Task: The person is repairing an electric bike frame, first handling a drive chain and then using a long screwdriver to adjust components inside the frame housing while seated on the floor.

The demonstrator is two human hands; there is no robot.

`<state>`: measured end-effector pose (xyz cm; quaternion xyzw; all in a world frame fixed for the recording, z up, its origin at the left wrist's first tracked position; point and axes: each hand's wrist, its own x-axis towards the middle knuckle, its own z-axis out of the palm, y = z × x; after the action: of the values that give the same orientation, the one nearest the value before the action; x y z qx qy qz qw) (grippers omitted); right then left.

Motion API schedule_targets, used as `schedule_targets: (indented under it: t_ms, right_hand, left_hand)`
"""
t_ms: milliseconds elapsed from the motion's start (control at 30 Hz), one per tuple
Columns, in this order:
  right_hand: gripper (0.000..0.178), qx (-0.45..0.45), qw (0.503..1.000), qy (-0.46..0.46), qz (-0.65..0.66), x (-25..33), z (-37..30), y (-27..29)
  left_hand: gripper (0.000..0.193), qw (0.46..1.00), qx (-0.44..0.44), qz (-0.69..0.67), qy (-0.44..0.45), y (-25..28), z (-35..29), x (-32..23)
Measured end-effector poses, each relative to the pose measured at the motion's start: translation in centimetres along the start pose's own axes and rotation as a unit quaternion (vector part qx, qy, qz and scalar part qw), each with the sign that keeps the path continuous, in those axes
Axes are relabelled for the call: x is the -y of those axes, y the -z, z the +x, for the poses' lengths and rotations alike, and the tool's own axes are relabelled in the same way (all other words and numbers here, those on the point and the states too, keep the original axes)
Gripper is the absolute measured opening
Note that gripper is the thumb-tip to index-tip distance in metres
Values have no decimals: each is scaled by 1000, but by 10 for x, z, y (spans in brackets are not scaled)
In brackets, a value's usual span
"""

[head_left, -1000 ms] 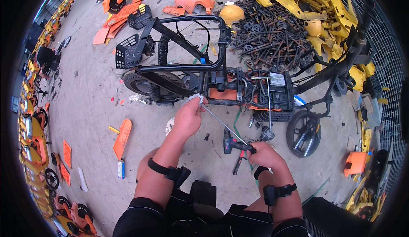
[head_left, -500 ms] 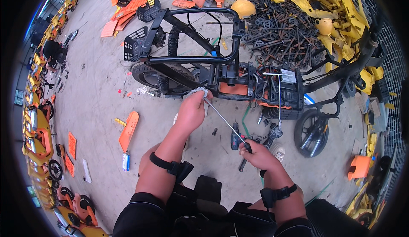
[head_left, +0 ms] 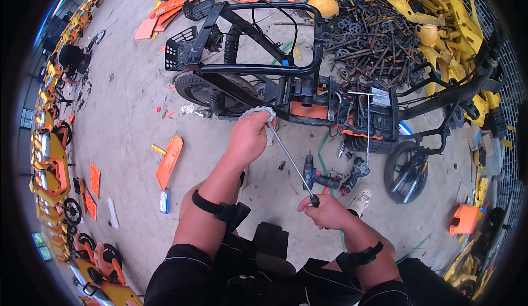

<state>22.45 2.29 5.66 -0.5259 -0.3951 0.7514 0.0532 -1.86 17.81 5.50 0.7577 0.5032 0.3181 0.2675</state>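
My left hand (head_left: 250, 135) is closed around a grey, scalloped-edged metal ring (head_left: 256, 111) like a sprocket, beside the lower rail of a black electric scooter frame (head_left: 247, 91). Whether the ring touches the frame is hard to tell. A long screwdriver (head_left: 291, 160) with a thin silver shaft and black handle slants between my hands. Its far end reaches the ring by my left fingers. My right hand (head_left: 325, 211) is curled around the handle, nearer to my body.
A cordless drill (head_left: 316, 176) and a second black power tool (head_left: 355, 175) lie on the floor below the frame. Rusty metal parts (head_left: 374, 44) and yellow panels (head_left: 407, 0) are heaped behind it. An orange panel (head_left: 169, 162) and a spray can (head_left: 164, 201) lie left.
The view has shifted slightly, so the scene sits a little further right. My right hand has moved slightly down and left with the screwdriver handle. My left hand still grips the ring.
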Motion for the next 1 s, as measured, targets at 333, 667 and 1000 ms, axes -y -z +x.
schedule_targets:
  t_ms: [333,667,1000]
  right_hand:
    - [18,115,972,35,204,5,-7,25]
    - [17,21,948,122,294,7,10,46]
    - [20,-95,971,162,150,1,44,53]
  left_hand:
    - [14,889,84,-398,209,0,5,-9]
    - [17,718,146,-632,252,-24,12,-30]
    - [25,663,164,-671,289,-39,27,-45]
